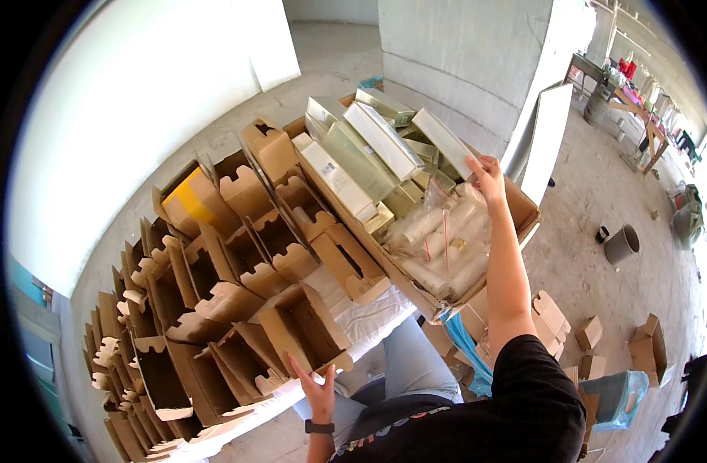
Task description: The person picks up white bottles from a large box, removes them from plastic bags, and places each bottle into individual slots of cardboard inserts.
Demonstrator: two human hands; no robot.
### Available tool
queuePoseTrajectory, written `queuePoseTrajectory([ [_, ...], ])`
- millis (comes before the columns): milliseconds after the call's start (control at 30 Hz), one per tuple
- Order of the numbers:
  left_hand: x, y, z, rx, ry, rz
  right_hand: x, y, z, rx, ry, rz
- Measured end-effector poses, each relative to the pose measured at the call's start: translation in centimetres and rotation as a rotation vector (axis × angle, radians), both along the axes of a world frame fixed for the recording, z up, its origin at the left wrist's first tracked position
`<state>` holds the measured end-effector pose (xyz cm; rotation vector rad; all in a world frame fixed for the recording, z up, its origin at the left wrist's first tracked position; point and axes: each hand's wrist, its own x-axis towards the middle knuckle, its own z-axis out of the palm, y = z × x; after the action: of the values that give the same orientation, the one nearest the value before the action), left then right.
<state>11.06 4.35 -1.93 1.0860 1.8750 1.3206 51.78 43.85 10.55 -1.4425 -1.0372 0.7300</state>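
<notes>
While we sit in a bare concrete room, our open left hand (319, 386) touches a small open carton (305, 328) at the table (369, 320) edge, mouth tilted up-left; our right hand (486, 176) pinches a long white box (443, 142), running up-left.

Brown cardboard boxes (214, 309) stand open, one with a yellow flap (185, 202); pale green-and-white cartons (369, 154) fill the brown crate (523, 204).

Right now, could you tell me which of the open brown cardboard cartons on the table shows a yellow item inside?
The open brown cardboard carton at the far left end of the back row; its yellow item shows, while none shows in the others.
</notes>
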Motion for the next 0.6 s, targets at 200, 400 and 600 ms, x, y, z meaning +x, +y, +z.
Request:
queuePoseTrajectory([
  [200,0.2,0.2,0.5,0.010,-0.003,-0.012,-1.9,1.5,-1.8,0.198,0.182,0.077],
  [400,0.4,0.3,0.7,0.016,-0.027,-0.017,-2.2,3.8,-4.0,0.282,-0.218,0.054],
  [600,-0.1,-0.1,-0.1,0.034,-0.017,-0.019,-3.8,2.8,-3.8,0.202,-0.211,0.007],
])
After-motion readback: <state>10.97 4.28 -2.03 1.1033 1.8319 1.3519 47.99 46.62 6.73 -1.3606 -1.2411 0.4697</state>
